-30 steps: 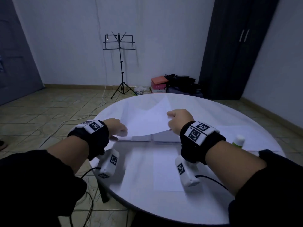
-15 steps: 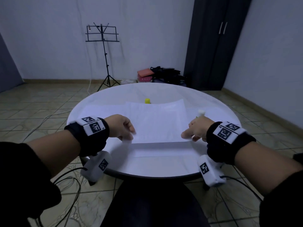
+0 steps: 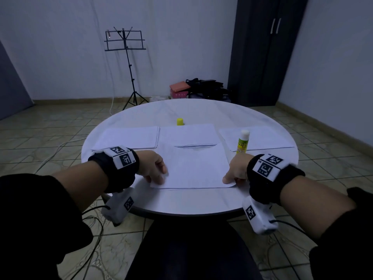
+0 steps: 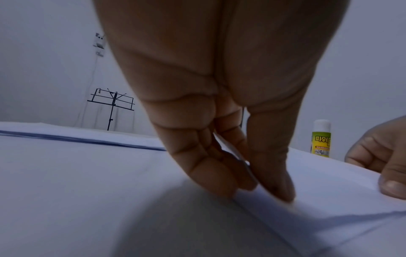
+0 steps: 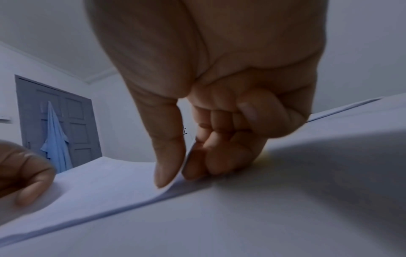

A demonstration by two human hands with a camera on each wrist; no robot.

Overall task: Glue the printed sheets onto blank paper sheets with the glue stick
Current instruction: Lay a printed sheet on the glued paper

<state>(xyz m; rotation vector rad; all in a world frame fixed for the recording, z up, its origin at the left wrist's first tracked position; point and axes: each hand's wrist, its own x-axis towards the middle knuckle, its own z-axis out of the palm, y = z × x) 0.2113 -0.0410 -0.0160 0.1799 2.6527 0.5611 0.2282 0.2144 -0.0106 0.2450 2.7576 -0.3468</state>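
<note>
Head view: near the table's [image 3: 201,207] front edge, the left hand [image 3: 153,168] and right hand [image 3: 236,170] each pinch a near corner of the top sheet [image 3: 193,168]; uneven lowering could glue it skewed.

Left wrist view: the glue stick [image 4: 321,139] (uncapped, Korean lettering) stands just beyond.

Right wrist view: the pinched corner curls and could crease.

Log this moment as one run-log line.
left hand: pinches sheet near corner | right hand: pinches opposite corner | glue stick: upright, uncapped | cap: behind sheets

Black sleeves [image 3: 40,209], black wristbands [image 3: 113,170], white marker-tagged cameras [image 3: 119,207], black cables [image 3: 94,225]
</note>
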